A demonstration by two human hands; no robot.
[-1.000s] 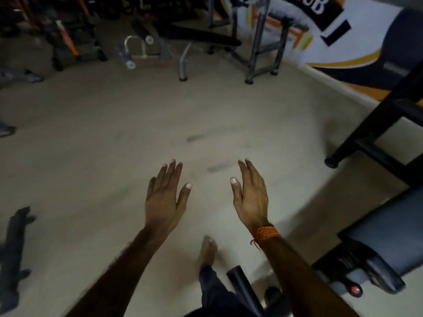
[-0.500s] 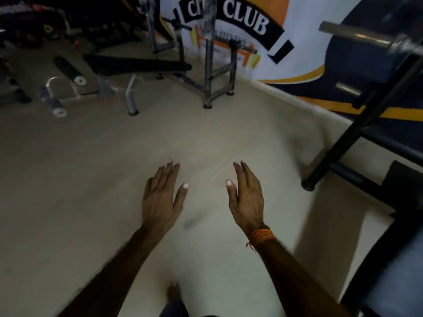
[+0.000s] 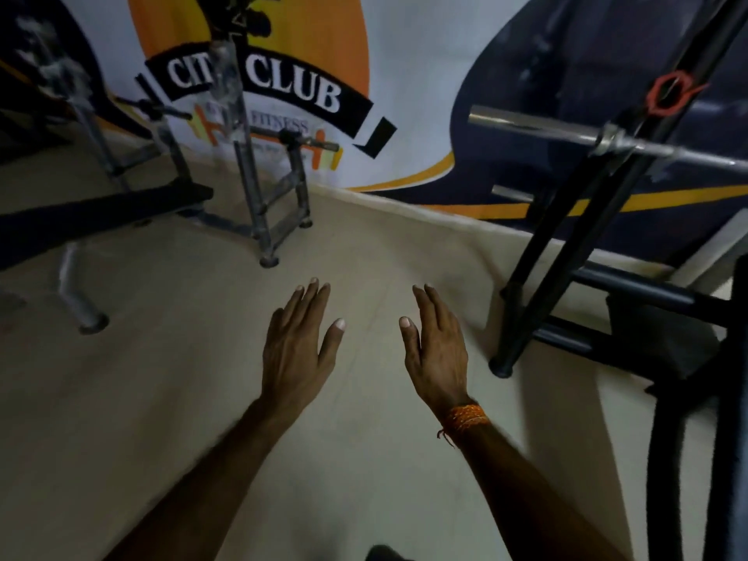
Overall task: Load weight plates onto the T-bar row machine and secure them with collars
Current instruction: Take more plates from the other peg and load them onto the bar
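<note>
My left hand (image 3: pixel 297 348) and my right hand (image 3: pixel 437 346) are held out flat over the beige floor, palms down, fingers spread, holding nothing. An orange thread band circles the right wrist. No weight plate or collar shows in this view. At the upper right a bare steel barbell sleeve (image 3: pixel 538 131) rests on a black rack (image 3: pixel 566 253), with a red clip (image 3: pixel 668 94) on the rack's upright.
A grey metal bench rack (image 3: pixel 263 204) with a dark flat bench (image 3: pixel 101 214) stands at the left against a wall with a painted club banner (image 3: pixel 283 91). The black rack's foot (image 3: pixel 500 368) sits on the floor just right of my right hand.
The view has swung up and to the right, bringing the wall and the black rack closer. Both hands stay open and flat in front of me.
</note>
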